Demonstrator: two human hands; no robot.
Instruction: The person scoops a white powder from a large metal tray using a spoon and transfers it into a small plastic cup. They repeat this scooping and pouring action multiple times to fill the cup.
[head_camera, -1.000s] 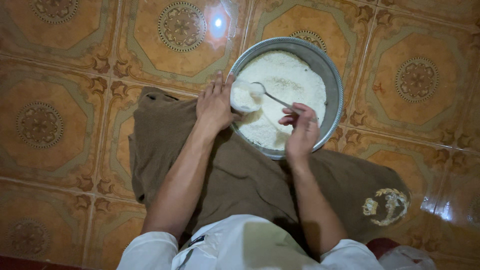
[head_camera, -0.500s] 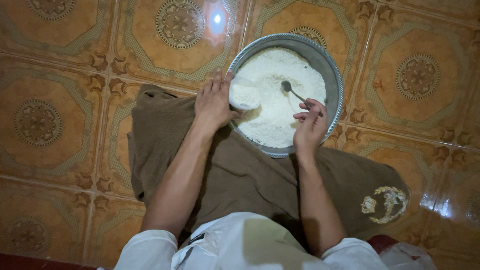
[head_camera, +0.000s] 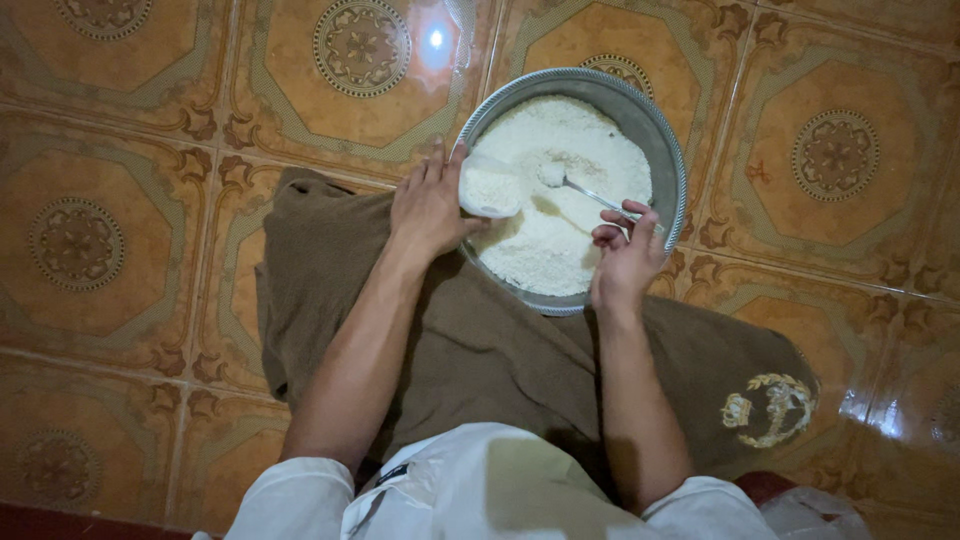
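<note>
A round metal tray (head_camera: 662, 140) lies on the tiled floor, filled with a white grainy powder (head_camera: 590, 150). My left hand (head_camera: 428, 207) holds a small clear cup (head_camera: 489, 187) of the same white powder at the tray's near-left rim. My right hand (head_camera: 625, 258) grips the handle of a metal spoon (head_camera: 585, 190). The spoon's bowl carries a heap of powder and hovers just right of the cup.
A brown cloth (head_camera: 480, 350) with a gold emblem (head_camera: 775, 408) covers my lap under the tray's near edge. Glossy orange patterned tiles (head_camera: 130, 240) surround it, with a lamp's reflection (head_camera: 435, 40). A white plastic bag (head_camera: 815, 515) lies at the lower right.
The spoon left the cup, dipped into the powder in the middle of the tray, and now comes back loaded towards the cup. My left hand has held the cup still.
</note>
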